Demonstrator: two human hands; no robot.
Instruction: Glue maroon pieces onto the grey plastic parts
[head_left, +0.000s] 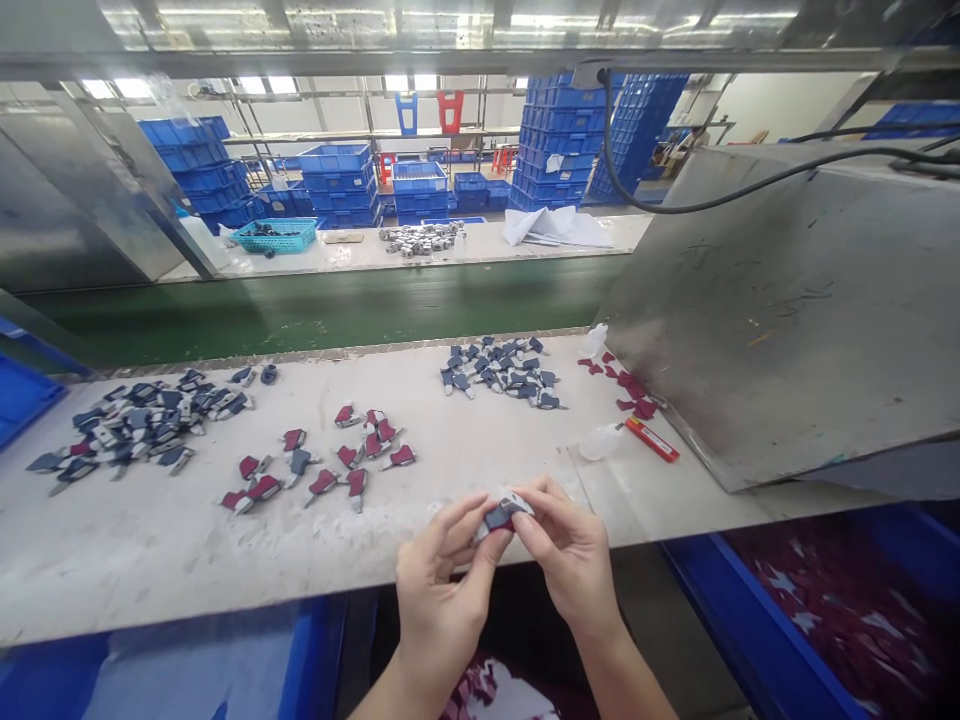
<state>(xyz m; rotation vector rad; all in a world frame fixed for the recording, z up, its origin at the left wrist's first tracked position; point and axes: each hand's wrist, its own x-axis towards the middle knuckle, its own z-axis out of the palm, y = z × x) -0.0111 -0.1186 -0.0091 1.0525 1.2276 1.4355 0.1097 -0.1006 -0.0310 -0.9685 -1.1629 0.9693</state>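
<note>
Both hands meet at the table's front edge around one small dark grey and light grey part (501,514), with a dark red patch on its lower side. My left hand (450,590) pinches its left end between thumb and fingers. On the right end are the thumb and fingers of my right hand (570,555). Left of the hands lie several red and grey parts (356,455). Beyond the hands is a pile of dark grey parts (502,370), and a larger pile (150,425) lies at the far left.
Red pieces (637,395) and a red cutter (651,440) lie at the right beside a metal housing (810,300). A green belt (375,305) runs behind the table (480,450). Blue bins flank my lap, the right one (757,610) holding red pieces.
</note>
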